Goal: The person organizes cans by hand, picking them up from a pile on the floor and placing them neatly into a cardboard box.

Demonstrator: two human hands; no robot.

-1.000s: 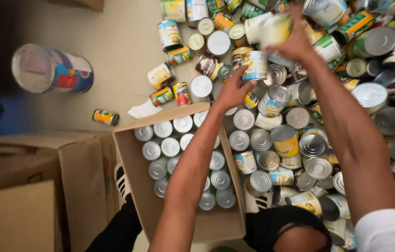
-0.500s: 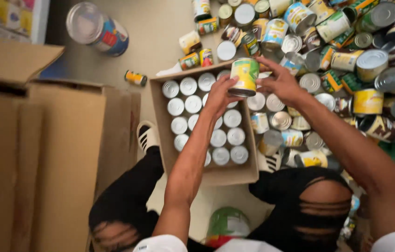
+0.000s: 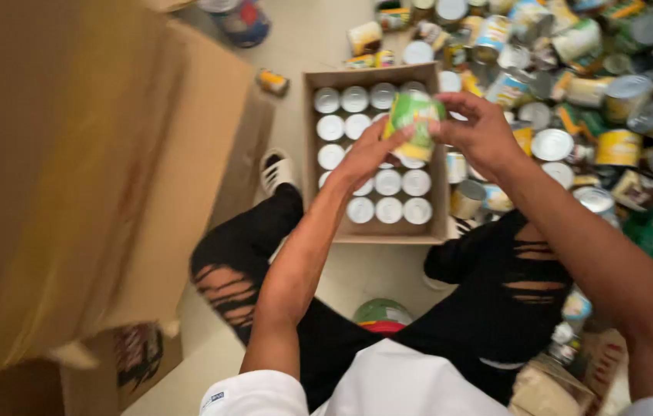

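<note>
One open cardboard box [image 3: 373,231] holds about sixteen visible silver-topped cans [image 3: 388,183]. One green-labelled can [image 3: 413,123] is held above it. Many more loose cans [image 3: 573,92], too many to count, lie at the right. Two hands show.

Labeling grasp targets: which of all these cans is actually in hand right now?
The green-labelled can, held between the left hand and right hand above the cardboard box. Every other can sits in the box or on the floor.
</note>
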